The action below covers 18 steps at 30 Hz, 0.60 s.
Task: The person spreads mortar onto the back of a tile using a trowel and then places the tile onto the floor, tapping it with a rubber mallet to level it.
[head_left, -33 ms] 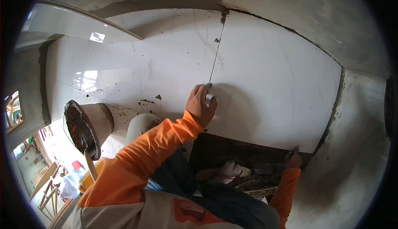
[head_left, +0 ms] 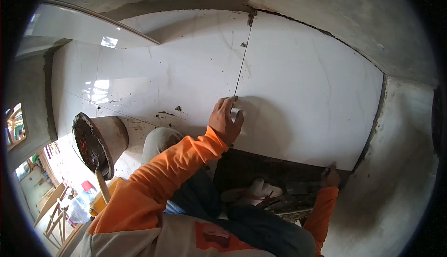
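Note:
My left hand [head_left: 226,120] rests on the marbled white tiles at the seam, fingertips touching the surface and thumb apart from the index finger. My right hand [head_left: 330,178] is at the near edge of the right-hand white tile [head_left: 316,94], near its corner, fingers closed on that edge. Left of my left knee [head_left: 160,145], a mortar-crusted bucket [head_left: 111,136] stands on the left tiles, with a wooden handle [head_left: 102,187] at its rim. Below the right tile's edge is a dark recess [head_left: 298,187], where a pale shoe or foot [head_left: 260,192] shows.
Rough cement walls [head_left: 396,117] border the tiles at the back and right. A glossy panel [head_left: 79,22] juts over the upper left. At lower left, a bright opening shows wooden pieces [head_left: 53,220], plastic bags [head_left: 77,210] and a small red object [head_left: 86,186].
My left hand has shifted very slightly down along the seam toward me, and my right hand has moved very little. Everything else looks the same.

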### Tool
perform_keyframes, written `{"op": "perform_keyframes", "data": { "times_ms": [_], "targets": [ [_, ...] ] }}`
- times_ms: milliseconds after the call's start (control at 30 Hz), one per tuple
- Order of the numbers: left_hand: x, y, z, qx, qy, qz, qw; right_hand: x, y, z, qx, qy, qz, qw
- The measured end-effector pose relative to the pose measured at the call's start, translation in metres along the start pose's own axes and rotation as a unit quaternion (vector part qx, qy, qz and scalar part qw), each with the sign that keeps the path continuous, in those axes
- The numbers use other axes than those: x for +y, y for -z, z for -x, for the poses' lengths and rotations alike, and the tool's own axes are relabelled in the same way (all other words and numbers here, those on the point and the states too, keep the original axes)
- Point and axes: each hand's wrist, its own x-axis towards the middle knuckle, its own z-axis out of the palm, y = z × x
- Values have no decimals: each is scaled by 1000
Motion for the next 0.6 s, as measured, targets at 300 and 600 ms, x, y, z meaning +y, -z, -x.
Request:
{"op": "perform_keyframes", "data": {
  "times_ms": [300,600],
  "targets": [
    [-9,3,2,14,-43,-1,999,2,11,-12,-69,49,85,993],
    [-22,14,-13,-76,-46,17,996,-2,8,-19,-75,65,94,991]
  ]
}}
